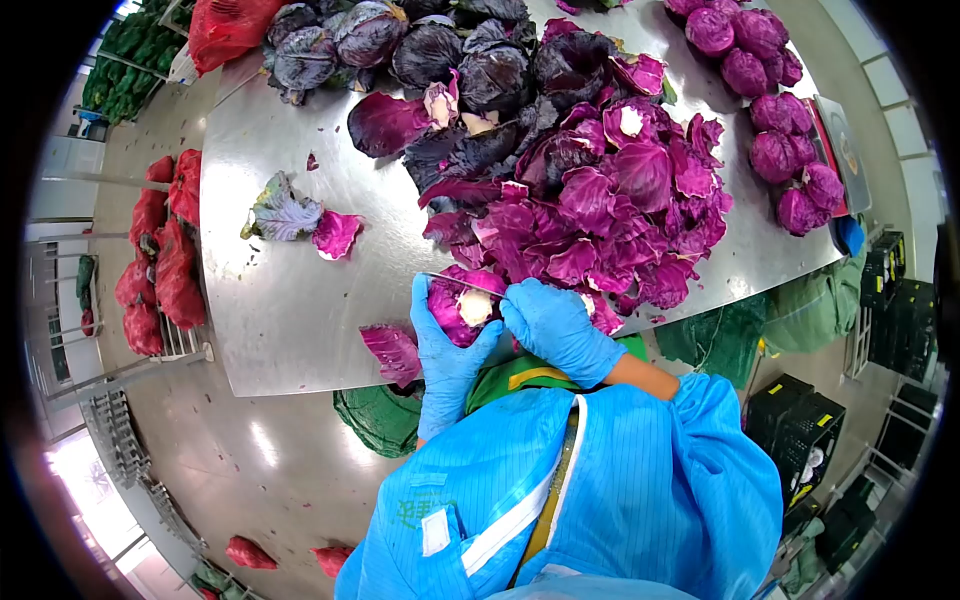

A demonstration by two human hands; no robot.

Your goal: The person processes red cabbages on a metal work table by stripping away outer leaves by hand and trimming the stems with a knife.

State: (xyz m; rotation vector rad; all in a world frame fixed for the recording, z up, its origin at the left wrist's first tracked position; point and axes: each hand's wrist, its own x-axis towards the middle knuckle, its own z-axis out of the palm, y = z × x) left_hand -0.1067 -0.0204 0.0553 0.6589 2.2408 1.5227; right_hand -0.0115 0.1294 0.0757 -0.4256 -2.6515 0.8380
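Observation:
My left hand (446,352), in a blue glove, cups a purple cabbage (448,306) at the table's front edge. The cut white stem end of the cabbage faces up. My right hand (562,330), gloved the same way, is closed round a knife whose thin blade (466,285) lies across the top of the cabbage; its handle is hidden in my fist. A loose purple leaf (392,352) lies left of my left hand. Just beyond both hands rises a big heap of stripped purple leaves (610,210).
Dark untrimmed cabbages (430,55) lie along the far side of the metal table (280,330). Peeled purple cabbages (785,150) sit at the right, near a scale (845,150). Red sacks (165,250) stand left; black crates (795,430) are at the right.

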